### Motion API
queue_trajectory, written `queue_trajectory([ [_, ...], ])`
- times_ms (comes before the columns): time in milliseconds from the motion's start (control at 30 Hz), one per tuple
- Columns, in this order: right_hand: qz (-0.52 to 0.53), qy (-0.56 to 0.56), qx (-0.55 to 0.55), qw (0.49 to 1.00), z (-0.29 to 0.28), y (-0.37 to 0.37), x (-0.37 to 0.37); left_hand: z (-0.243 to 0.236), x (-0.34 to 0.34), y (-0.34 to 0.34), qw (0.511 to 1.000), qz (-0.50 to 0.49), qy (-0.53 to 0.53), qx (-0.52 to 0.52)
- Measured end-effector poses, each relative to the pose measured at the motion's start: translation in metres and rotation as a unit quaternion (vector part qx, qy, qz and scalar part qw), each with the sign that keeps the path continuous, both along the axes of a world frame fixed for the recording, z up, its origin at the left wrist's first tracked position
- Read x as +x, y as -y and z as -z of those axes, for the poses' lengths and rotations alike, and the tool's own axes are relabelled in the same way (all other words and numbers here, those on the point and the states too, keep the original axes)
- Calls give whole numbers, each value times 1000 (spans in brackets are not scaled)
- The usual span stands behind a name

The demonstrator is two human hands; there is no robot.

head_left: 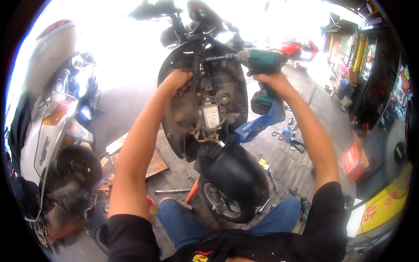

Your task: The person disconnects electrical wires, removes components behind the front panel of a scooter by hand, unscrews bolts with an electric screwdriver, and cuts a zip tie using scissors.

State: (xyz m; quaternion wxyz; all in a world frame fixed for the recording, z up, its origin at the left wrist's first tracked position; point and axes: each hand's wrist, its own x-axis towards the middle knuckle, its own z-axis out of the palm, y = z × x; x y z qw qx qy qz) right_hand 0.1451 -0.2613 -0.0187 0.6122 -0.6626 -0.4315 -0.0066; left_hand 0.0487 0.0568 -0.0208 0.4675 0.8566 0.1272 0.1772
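In front of me stands a scooter with its front cover off, its dark inner shell (168, 124) laid bare. My right hand (276, 84) is wrapped round the grip of a teal cordless impact driver (262, 61). The driver's long socket extension (218, 58) points left, its tip at the upper middle of the shell. A blue cloth strip (262, 124) hangs by the driver's battery. My left hand (179, 81) is closed at the shell's left side; what its fingers grip is hidden. A white-labelled box (211, 117) and wiring sit lower in the shell, above the black front fender (238, 172).
Hand tools (288, 133) lie on the floor to the right, with a metal bar (172, 191) and an orange handle (192, 191) near my knees. Another scooter (48, 144) stands close on the left. An orange box (355, 159) is at the right.
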Motion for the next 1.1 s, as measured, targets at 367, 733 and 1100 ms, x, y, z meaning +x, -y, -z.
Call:
queue_trajectory([
  [367,40,54,-120,991,-44,8,-12,8,17,-15,1000,4,-2,5],
  [733,26,82,-102,991,-41,-4,-6,-3,3,2,999,-14,-26,36],
  [1100,46,85,-135,986,-44,-8,-3,0,-2,-1,999,33,0,-23],
])
